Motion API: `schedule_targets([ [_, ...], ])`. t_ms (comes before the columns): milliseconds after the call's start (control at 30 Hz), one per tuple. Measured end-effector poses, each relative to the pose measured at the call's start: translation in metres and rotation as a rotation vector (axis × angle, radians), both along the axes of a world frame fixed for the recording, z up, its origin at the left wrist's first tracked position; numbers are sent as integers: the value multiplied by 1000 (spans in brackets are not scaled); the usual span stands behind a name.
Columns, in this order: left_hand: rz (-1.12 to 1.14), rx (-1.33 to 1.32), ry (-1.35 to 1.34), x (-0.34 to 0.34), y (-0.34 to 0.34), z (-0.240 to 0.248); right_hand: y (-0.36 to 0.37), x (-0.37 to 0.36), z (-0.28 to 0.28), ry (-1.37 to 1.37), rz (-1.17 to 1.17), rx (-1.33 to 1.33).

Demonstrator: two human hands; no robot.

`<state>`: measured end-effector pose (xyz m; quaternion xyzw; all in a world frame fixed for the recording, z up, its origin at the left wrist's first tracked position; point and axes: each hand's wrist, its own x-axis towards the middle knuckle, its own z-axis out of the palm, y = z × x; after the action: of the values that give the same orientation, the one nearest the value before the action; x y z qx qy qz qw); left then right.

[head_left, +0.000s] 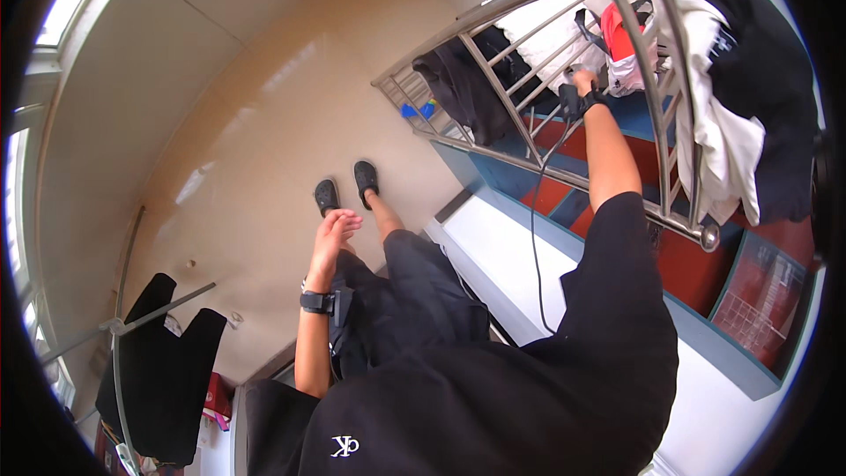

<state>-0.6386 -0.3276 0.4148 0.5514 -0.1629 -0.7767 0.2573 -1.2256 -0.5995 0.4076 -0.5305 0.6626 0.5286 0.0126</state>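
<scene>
My right arm reaches far out to the right, over a metal railing (508,92). At its end my right hand (583,81) is closed beside a white cloth (542,22); a small greyish thing shows at the fingers, too blurred to name. Close to that hand stands a red and white bag (626,44) with dark handles. A wristband with a dark box (575,104) sits on the right wrist, and a cable (534,229) runs down from it. Held in front of my legs, my left hand (333,234) has its fingers stretched out and holds nothing.
Dark trousers (463,88) hang over the railing's far part, and white (718,132) and black clothes (775,106) over its near end. Below is a blue and red shelf unit (683,251). At lower left, a metal stand (117,327) carries black clothing (159,379).
</scene>
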Motion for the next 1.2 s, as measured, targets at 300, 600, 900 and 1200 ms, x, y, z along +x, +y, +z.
schedule_targets([
  [300, 181, 144, -80, 16, 20, -17, -44, -91, 12, -91, 249, -117],
  [600, 201, 186, -142, -12, 27, -20, -64, -142, -35, -183, 153, -89],
  [900, 190, 143, -152, -1, 30, -7, -38, -124, -62, -338, 9, -356],
  [1200, 256, 59, -64, 41, 35, -2, 8, -20, 8, -174, -13, -338],
])
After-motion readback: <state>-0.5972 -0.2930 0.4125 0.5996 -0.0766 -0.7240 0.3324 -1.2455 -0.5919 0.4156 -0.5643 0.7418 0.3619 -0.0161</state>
